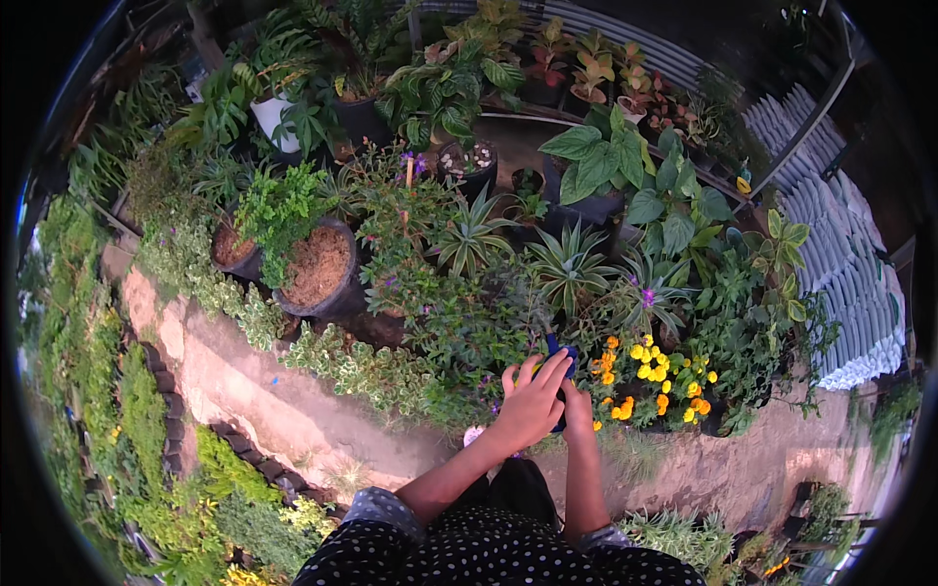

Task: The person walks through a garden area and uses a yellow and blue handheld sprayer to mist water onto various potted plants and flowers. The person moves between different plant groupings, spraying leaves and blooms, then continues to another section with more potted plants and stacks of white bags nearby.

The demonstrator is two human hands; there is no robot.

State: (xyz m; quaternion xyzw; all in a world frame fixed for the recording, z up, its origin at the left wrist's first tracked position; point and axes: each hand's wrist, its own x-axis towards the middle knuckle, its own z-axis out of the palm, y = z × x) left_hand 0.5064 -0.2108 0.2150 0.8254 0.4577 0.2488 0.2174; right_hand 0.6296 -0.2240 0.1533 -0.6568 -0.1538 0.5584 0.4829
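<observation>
My left hand [531,403] lies over a small blue tool or nozzle [566,359], its fingers spread across the top; a bit of yellow shows beside the fingers. Close by on the right, my right hand [577,410] is wrapped round the lower part of the same blue thing, whose shape is mostly hidden by both hands. The narrow blue tip points away from me at the leafy plants [469,315]. Just right of the hands are orange marigolds [623,408] and yellow marigolds [651,359].
Large black pots with brown soil [316,267] stand at the left. Spiky variegated plants [571,267] and broad-leaved plants [601,161] grow farther off. A dirt path [293,395] runs by my feet. Stacked grey corrugated sheets or bags [843,271] lie at the right, near a metal post [806,128].
</observation>
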